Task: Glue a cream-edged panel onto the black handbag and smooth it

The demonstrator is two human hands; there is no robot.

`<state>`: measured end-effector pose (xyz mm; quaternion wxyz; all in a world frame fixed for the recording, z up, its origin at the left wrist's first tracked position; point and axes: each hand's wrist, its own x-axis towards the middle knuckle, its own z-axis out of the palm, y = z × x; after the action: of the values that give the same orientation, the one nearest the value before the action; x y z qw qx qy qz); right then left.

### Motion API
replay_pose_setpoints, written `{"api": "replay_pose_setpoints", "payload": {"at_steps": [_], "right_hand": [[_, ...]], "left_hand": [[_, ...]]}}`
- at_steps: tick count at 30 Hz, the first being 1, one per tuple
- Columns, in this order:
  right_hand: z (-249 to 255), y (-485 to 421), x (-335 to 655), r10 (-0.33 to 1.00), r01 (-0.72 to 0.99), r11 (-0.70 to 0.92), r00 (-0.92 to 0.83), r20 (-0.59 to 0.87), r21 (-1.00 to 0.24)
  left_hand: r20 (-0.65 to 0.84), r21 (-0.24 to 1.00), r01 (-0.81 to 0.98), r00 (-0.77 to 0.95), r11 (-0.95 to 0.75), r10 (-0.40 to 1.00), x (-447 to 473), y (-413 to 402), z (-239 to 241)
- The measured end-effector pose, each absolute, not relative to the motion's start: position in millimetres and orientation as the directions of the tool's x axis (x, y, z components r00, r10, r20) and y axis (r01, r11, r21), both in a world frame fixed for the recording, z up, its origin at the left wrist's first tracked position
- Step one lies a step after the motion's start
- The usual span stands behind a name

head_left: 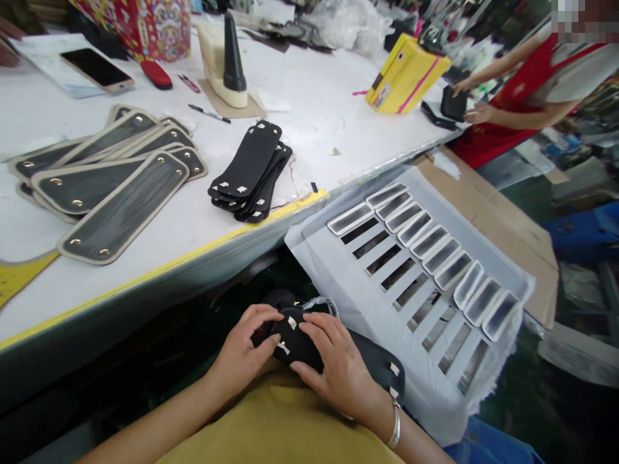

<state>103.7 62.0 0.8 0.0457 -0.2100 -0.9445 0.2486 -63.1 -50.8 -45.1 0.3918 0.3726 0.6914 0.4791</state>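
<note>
Below the table edge, over my lap, both hands grip one black leather strap piece with small metal prongs at its ends. My left hand pinches its left end with curled fingers. My right hand lies over its middle, fingers pressed down on it; a silver bangle sits on that wrist. A stack of similar black strap pieces lies on the white table near its front edge.
Beige-edged black panels with studs are spread at the table's left. A grey slotted tray with framed pieces stands at my right. Phone, pen, yellow box lie farther back. Another person in red works at the far right.
</note>
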Motion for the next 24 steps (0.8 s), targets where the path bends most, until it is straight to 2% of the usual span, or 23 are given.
{"api": "replay_pose_setpoints", "payload": {"at_steps": [7,11,14,17,20,24], "right_hand": [[-1,62,106,0.435,0.386,0.777,-0.9,-0.021,-0.498],[-1,61,106,0.418,0.362,0.784,-0.909,-0.004,-0.505],[-2,59,107,0.408,0.345,0.796,-0.913,0.02,-0.497],[-2,57,108,0.402,0.341,0.805,-0.915,0.025,-0.485],[-4,56,109,0.404,0.348,0.809,-0.915,0.017,-0.473],[-5,54,110,0.4,0.343,0.814,-0.916,0.026,-0.468]], "left_hand": [[-0.368,0.929,-0.095,-0.313,0.357,0.875,-77,-38,-42],[-0.373,0.928,-0.099,-0.236,0.36,0.897,-86,-37,-45],[-0.264,0.955,0.074,-0.237,0.289,0.935,-90,-42,-44],[-0.042,0.938,0.33,-0.195,0.106,0.98,-93,-50,-42],[0.109,0.85,0.525,-0.093,-0.044,0.99,-95,-57,-41],[0.224,0.708,0.682,0.03,-0.183,0.974,-99,-64,-44]]}}
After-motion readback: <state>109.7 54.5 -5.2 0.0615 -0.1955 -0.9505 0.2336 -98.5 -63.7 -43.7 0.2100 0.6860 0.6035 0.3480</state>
